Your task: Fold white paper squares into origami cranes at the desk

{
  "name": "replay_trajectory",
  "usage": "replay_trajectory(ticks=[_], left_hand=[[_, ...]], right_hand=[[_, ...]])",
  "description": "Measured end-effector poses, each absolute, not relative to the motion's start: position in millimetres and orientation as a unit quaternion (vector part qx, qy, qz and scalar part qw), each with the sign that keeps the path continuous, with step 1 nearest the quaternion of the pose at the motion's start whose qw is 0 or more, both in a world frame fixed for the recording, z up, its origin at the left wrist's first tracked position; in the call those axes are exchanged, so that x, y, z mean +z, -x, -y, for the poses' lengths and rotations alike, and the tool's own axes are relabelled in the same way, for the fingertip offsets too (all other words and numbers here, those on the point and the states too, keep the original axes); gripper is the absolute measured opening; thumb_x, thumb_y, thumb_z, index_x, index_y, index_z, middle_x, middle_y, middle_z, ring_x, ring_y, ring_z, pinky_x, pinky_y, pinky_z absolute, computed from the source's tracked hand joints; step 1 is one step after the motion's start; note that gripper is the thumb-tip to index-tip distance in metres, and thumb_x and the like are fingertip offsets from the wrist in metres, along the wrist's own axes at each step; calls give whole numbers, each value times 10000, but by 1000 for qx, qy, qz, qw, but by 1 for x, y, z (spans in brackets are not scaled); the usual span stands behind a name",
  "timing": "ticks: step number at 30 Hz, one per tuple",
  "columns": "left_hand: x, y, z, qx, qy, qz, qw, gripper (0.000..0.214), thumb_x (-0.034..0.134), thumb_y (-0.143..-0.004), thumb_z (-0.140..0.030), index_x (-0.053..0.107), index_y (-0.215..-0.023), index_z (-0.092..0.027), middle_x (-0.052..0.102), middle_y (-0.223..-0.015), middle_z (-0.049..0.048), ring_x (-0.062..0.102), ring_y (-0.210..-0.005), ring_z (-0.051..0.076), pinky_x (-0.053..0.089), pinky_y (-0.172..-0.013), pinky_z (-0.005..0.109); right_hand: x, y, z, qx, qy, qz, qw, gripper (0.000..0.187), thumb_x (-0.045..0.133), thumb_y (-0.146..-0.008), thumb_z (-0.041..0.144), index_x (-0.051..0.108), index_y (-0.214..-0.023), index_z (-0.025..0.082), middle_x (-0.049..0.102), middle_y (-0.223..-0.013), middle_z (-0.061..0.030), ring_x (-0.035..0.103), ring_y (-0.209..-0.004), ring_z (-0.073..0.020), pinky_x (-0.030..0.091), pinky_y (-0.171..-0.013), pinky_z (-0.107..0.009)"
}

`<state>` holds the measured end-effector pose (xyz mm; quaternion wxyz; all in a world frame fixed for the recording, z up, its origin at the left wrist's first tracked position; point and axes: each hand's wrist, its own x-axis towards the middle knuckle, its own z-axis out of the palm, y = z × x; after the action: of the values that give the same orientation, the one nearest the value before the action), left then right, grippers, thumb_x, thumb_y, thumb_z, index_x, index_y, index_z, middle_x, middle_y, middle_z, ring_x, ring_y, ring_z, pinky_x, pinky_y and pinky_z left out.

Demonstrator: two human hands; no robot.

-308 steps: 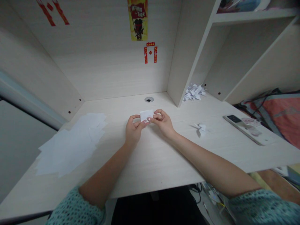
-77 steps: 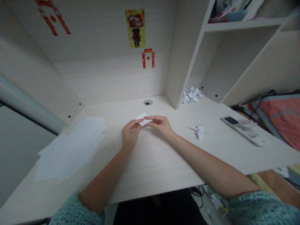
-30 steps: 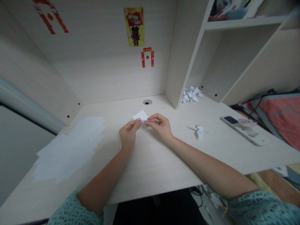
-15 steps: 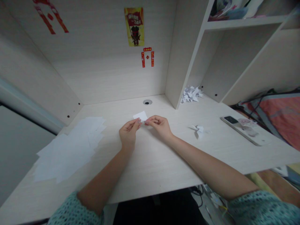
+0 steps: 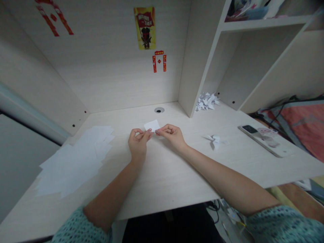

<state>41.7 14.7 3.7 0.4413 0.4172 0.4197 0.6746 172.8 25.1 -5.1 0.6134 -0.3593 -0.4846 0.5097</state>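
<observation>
A small folded piece of white paper (image 5: 152, 125) is held up just above the pale wooden desk (image 5: 162, 175), near its middle. My left hand (image 5: 137, 144) pinches its near left edge with thumb and fingertips. My right hand (image 5: 171, 135) pinches the near right edge, fingers curled. Both hands meet under the paper, fingertips almost touching.
A spread of loose white sheets (image 5: 76, 158) lies at the left. A folded paper crane (image 5: 214, 140) sits right of my hands, a pile of folded cranes (image 5: 207, 101) in the shelf nook, and a phone (image 5: 263, 142) at the right. A cable hole (image 5: 159, 110) is behind.
Over ten seconds the paper has been worked between my fingertips and tilted. In the last half second my left fingers curled in more; the paper barely moved.
</observation>
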Motion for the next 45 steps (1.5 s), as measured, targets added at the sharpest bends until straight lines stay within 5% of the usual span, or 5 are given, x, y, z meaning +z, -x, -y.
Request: replay_trajectory(ticks=[16,23,37,45], left_hand=[[-1,-37,-17,635,-462,-427,448,501,741,-581,-215,443,-985,-206,692,-754,40,662,-686,158,493,-663,262],[-1,-36,-17,625,-463,-450,439,512,738,-580,-258,447,-997,-194,663,-632,-3,630,-582,132,459,-582,220],[2,-38,-19,625,-402,-417,524,441,704,-649,-280,457,-999,-177,696,-702,54,679,-671,176,518,-725,323],[1,-42,-10,639,-477,-421,433,430,690,-664,-306,443,-998,-192,686,-672,22,666,-631,153,517,-666,272]], right_hand=[[-10,-172,-27,528,346,467,619,223,750,-607,323,586,-676,188,646,-560,16,604,-551,-123,456,-620,-261],[-9,-171,-25,537,339,481,604,259,746,-602,352,555,-665,189,641,-558,17,614,-560,-132,458,-621,-265],[-11,-174,-32,530,342,462,624,341,764,-556,358,467,-621,204,599,-539,44,616,-572,-138,453,-613,-266],[-13,-170,-27,536,337,454,627,343,770,-555,308,506,-750,208,620,-607,52,573,-557,-100,429,-598,-233]])
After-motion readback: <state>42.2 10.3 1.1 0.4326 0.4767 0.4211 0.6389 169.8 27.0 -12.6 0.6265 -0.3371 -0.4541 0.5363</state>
